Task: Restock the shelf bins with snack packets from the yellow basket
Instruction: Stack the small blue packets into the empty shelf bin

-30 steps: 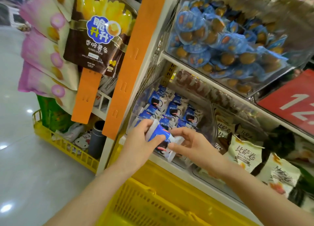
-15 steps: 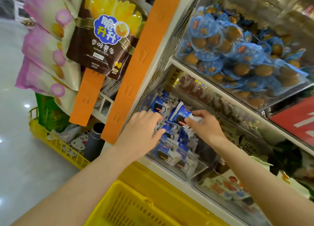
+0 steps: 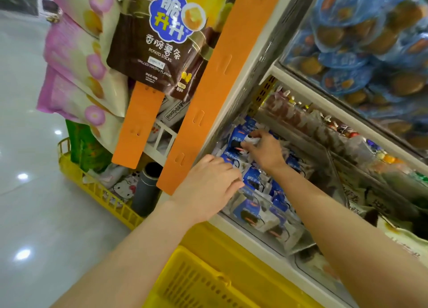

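Observation:
A clear shelf bin (image 3: pixel 301 232) on the lower shelf holds several blue-and-white snack packets (image 3: pixel 253 177). My right hand (image 3: pixel 266 150) reaches deep into the bin and pinches one blue-and-white packet (image 3: pixel 240 136) near the back left corner. My left hand (image 3: pixel 208 187) lies over the packets at the bin's left front, fingers fairly straight and touching them. The yellow basket (image 3: pixel 192 282) sits below the shelf at the bottom of the view, under my arms.
An orange strip (image 3: pixel 215 76) hangs left of the bin, with a brown potato-stick bag (image 3: pixel 159 43) and pink bags (image 3: pixel 76 60) clipped beside it. Above is a bin of blue-wrapped cakes (image 3: pixel 361 46). A second yellow crate (image 3: pixel 97 192) stands on the floor at left.
My right hand has carried its packet from the bin's front edge to the back left corner. My left hand let go of the packet and moved onto the packets in the bin.

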Action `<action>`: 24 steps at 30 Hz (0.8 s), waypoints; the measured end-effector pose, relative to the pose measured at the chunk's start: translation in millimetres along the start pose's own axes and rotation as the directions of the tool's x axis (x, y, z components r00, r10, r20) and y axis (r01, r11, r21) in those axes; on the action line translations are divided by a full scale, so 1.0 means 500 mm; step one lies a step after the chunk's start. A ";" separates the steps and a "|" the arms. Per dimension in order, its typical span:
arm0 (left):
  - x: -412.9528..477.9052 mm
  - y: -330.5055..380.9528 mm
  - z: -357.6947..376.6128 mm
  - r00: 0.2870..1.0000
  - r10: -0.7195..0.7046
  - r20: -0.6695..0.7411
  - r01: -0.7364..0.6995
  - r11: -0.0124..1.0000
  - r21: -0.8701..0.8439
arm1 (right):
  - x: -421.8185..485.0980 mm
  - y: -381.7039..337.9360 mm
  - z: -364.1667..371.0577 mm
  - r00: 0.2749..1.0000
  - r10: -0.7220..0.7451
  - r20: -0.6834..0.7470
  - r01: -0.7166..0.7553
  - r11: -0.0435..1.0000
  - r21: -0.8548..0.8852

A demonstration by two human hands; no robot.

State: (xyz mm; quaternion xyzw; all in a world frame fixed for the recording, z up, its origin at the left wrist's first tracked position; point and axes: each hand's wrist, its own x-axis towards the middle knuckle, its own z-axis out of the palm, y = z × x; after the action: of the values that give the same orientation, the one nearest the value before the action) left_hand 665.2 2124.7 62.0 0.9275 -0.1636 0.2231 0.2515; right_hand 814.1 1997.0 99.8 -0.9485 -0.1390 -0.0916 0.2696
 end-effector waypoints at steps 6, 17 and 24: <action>0.000 0.004 0.000 1.000 -0.007 0.011 0.007 1.000 0.010 | 0.001 0.010 -0.003 0.999 0.010 -0.041 -0.005 0.993 0.119; -0.003 0.006 0.004 1.000 0.008 0.001 -0.008 0.999 0.041 | 0.001 0.010 -0.003 0.995 -0.081 0.058 0.090 0.983 -0.159; -0.008 0.014 -0.005 0.999 -0.016 0.032 0.014 0.998 0.056 | -0.081 -0.017 -0.053 0.986 -0.168 0.007 0.168 0.983 -0.076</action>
State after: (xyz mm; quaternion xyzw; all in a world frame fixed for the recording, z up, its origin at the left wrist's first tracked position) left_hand 658.2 2121.2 64.6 0.9388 -0.1545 0.2107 0.2247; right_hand 770.8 1981.1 115.9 -0.9429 -0.2151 -0.1192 0.2246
